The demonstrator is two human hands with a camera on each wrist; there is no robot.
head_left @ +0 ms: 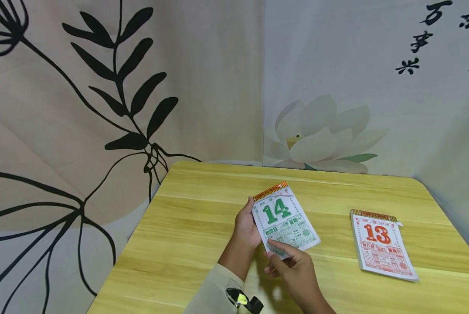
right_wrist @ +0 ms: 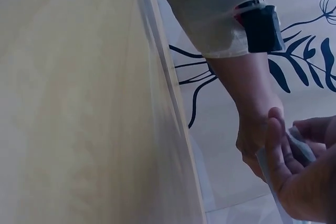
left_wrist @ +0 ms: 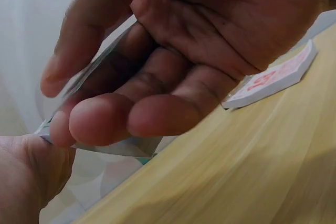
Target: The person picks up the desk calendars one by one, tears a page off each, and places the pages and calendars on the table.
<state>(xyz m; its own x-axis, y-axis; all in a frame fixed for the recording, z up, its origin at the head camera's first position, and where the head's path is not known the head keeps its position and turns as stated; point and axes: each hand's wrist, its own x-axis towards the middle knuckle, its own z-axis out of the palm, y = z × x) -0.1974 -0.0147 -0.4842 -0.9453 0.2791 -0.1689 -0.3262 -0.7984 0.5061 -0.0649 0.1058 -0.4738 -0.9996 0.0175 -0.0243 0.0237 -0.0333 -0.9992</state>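
Right hand (head_left: 299, 270): at the lower end of the green-14 tear-off calendar (head_left: 283, 220), index finger laid on its face; whether it pinches the paper, I cannot tell.
Left hand (head_left: 247, 227): clamped on that calendar's left edge, the block between thumb and fingers.
Green-14 pad: held tilted over the table; probably light and bendy, its sheets easy to crease or tear, so best gripped through its full thickness or by the red-and-gold header strip (head_left: 271, 191).
Red-13 tear-off calendar (head_left: 383, 246): lying right of the green-14 one, well apart.
Wood-grain table (head_left: 179, 231): beneath it, yellowish.
Wall cloth (head_left: 219, 78): behind it; black leafy stems (head_left: 120, 83) leftward, pale lotus (head_left: 328, 135) rightward.
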